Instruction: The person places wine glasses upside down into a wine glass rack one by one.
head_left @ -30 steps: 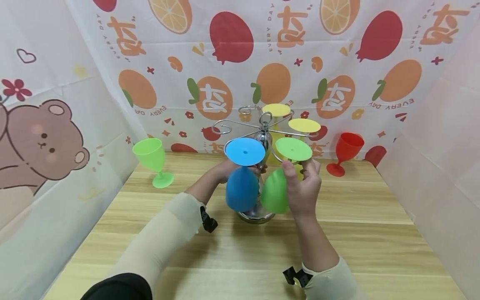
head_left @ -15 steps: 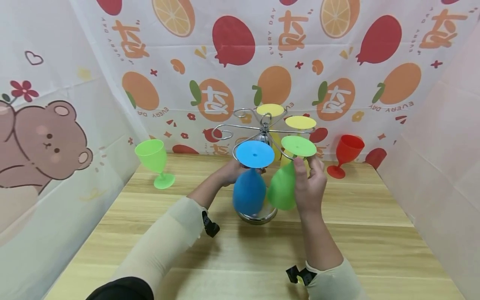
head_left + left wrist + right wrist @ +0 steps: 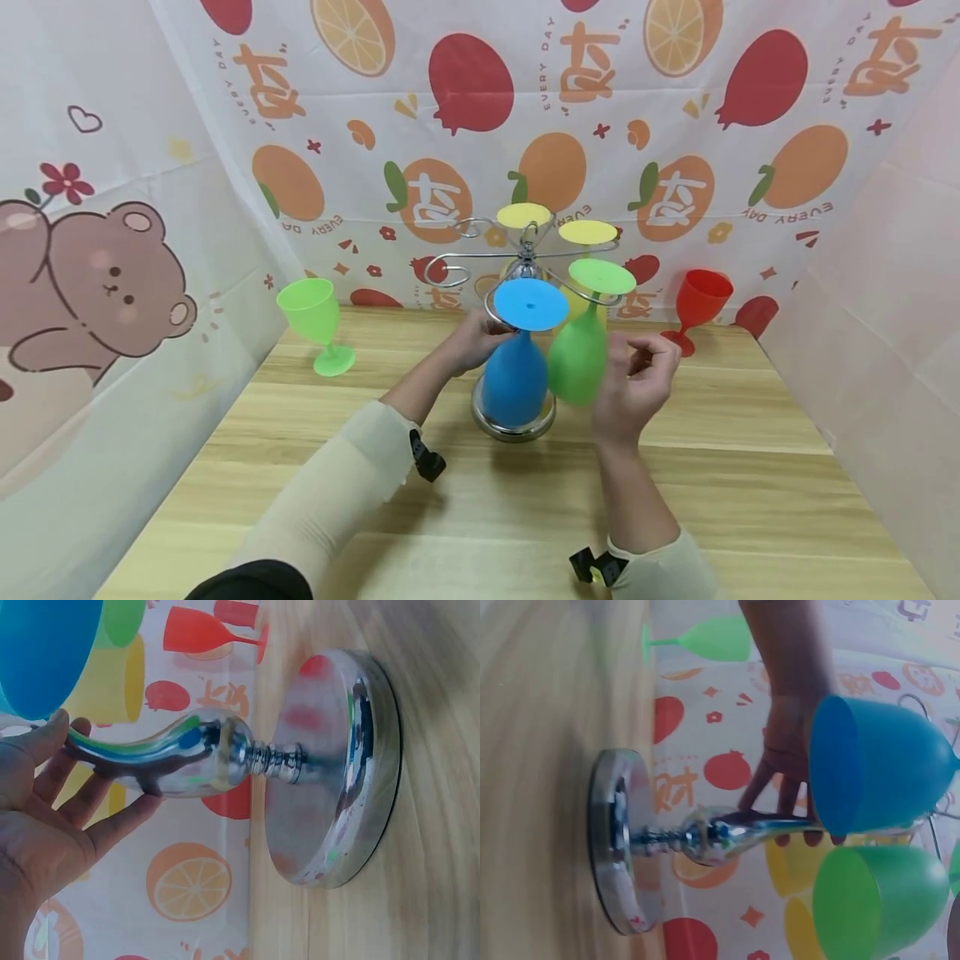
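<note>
A chrome goblet rack (image 3: 487,425) stands upright on the table, its wire arms spread out from the top. My left hand (image 3: 477,342) grips its stem, thumb on one side and fingers round the other in the left wrist view. Upside down at the front hangs a blue goblet (image 3: 516,383), with a green goblet (image 3: 579,358) to its right. Two yellow goblets (image 3: 588,232) hang behind, their bowls partly hidden. My right hand (image 3: 633,392) is just right of the green goblet, fingers loosely bent and holding nothing.
A light green goblet (image 3: 311,312) stands upright at the table's back left. A red goblet (image 3: 702,298) stands at the back right, behind my right hand. Printed cloth (image 3: 480,183) hangs behind the wooden table (image 3: 720,475).
The rack's top has turned: the front goblets swung right and the back ones left. My right hand has let go of the green goblet and moved slightly right. My left hand stays on the stem.
</note>
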Demonstrator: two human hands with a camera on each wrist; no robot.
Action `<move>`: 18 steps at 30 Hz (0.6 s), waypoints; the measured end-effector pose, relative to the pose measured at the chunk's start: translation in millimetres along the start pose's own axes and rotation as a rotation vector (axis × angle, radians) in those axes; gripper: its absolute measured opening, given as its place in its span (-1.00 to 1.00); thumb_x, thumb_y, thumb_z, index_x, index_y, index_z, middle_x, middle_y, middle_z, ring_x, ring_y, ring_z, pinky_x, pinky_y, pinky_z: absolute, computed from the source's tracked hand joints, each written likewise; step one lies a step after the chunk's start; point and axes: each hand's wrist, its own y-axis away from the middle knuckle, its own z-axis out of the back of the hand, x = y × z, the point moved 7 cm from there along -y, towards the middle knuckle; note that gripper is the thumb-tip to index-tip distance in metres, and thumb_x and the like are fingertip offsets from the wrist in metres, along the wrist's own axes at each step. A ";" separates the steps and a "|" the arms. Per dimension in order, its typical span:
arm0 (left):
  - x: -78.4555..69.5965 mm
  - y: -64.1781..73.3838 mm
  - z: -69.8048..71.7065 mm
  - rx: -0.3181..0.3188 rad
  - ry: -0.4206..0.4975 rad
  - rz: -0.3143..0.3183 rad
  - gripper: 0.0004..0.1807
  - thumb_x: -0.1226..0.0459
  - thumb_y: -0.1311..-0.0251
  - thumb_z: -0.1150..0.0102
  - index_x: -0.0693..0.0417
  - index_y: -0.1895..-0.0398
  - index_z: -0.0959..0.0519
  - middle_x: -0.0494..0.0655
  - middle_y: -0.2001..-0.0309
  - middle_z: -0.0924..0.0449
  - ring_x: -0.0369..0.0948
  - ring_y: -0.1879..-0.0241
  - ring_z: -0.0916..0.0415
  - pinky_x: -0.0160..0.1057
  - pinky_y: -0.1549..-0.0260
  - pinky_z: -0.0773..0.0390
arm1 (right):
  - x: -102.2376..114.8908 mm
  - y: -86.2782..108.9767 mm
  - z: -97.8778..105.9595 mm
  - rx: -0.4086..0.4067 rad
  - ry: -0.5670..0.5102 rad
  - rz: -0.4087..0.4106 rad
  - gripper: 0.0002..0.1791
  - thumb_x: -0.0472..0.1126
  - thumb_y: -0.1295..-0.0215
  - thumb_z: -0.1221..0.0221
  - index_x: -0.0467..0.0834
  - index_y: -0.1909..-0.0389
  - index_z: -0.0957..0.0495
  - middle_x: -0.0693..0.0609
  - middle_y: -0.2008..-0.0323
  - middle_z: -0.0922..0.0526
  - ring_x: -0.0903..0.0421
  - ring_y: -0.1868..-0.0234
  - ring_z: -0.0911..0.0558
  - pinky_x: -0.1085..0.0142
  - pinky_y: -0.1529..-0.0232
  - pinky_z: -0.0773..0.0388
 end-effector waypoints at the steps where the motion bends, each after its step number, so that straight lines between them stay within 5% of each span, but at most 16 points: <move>1: -0.1 -0.3 -0.4 -0.011 -0.012 0.004 -0.75 0.46 -0.32 -0.13 0.33 -0.02 -0.62 0.18 0.02 -0.67 -0.02 -0.01 -0.64 -0.12 -0.02 -0.63 | 0.0 2.9 -2.0 0.035 0.007 0.008 -0.72 -0.27 -0.18 -0.26 -0.41 0.28 -0.45 0.08 0.29 -0.43 0.17 0.38 -0.31 0.38 0.36 -0.17; 9: -5.5 0.5 -5.9 -0.074 -0.043 0.007 -0.80 0.42 -0.30 -0.18 0.23 0.07 -0.69 0.09 0.14 -0.72 -0.15 0.20 -0.66 -0.27 0.30 -0.67 | 0.7 31.2 -26.8 0.445 0.238 0.128 -0.34 0.03 -0.14 -0.38 -0.21 -0.20 -0.47 -0.15 -0.08 -0.48 -0.02 -0.01 -0.48 0.21 0.12 -0.49; 18: -13.3 4.7 -6.9 -0.157 -0.081 0.014 -0.76 0.38 -0.28 -0.21 0.18 0.01 -0.68 0.05 0.09 -0.73 -0.11 0.10 -0.68 -0.24 0.16 -0.68 | -2.6 39.2 -37.3 0.576 0.355 0.131 -0.18 -0.02 -0.05 -0.46 -0.07 -0.35 -0.35 -0.06 -0.26 -0.46 -0.01 -0.29 -0.42 -0.09 -0.16 -0.53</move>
